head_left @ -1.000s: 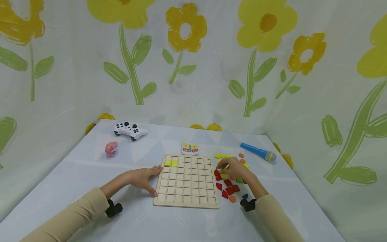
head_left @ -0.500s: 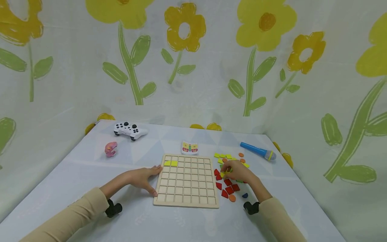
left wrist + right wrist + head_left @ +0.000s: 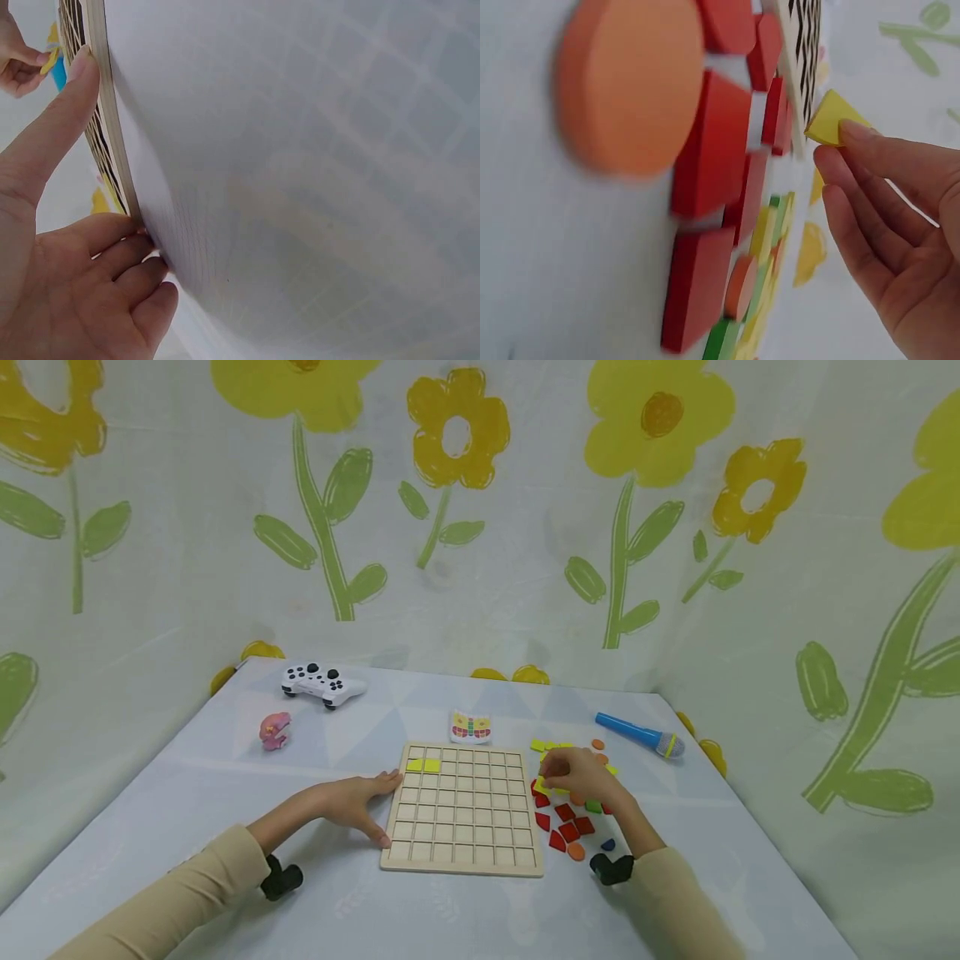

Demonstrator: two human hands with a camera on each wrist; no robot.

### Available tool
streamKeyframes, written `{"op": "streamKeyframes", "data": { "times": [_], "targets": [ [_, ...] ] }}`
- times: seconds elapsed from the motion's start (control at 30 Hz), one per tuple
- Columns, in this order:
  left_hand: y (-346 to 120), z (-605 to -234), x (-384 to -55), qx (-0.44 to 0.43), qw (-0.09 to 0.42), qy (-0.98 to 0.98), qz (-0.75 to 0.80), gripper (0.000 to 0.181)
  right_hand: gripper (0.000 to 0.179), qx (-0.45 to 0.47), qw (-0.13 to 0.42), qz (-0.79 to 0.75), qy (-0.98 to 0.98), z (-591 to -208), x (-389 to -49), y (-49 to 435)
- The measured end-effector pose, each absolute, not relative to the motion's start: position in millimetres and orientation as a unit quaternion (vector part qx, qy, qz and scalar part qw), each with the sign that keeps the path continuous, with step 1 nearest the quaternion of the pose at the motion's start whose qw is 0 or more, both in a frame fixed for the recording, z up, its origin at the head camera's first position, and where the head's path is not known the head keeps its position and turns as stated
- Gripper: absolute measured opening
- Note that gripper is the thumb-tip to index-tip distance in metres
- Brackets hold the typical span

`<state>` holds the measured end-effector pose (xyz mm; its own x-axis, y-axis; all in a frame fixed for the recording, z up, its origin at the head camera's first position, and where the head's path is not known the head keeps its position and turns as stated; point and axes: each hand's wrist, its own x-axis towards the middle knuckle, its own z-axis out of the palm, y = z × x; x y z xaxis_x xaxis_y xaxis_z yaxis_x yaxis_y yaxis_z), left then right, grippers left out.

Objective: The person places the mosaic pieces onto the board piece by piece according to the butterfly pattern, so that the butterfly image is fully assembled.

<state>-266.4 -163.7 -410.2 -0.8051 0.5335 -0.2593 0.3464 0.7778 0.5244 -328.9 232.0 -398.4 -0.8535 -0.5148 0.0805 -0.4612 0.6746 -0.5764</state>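
A wooden grid board lies on the table, with two yellow pieces side by side in its upper left cells. Along the board's left edge, my left hand rests with thumb and fingers spread, touching the rim, as the left wrist view also shows. My right hand pinches a yellow tile between thumb and fingertips. It is held up off the table, just right of the board. Beneath and around that hand lie loose red pieces, plus yellow, orange and green ones, some hidden by the hand.
Behind the board stands a small card with a butterfly pattern. A blue toy microphone lies at the back right. A white game controller and a pink toy are at the back left. A dark blue piece lies near the right wrist.
My right hand has picked a yellow tile from among the loose pieces and moved slightly left and up toward the board with it. The left hand and board have stayed put.
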Motion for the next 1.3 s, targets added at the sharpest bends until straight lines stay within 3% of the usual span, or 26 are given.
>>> {"op": "streamKeyframes", "data": {
  "times": [0.73,1.3],
  "targets": [
    [-165.0,-411.4,-265.4,0.234,0.202,0.921,0.236,0.103,0.008,-0.338,0.046,-0.328,0.881,-404.7,-347.5,140.2],
    [-164.6,-409.1,-265.3,0.237,0.206,0.918,0.241,0.102,0.008,-0.340,0.047,-0.294,0.892,-406.6,-362.0,86.2]
  ]
}}
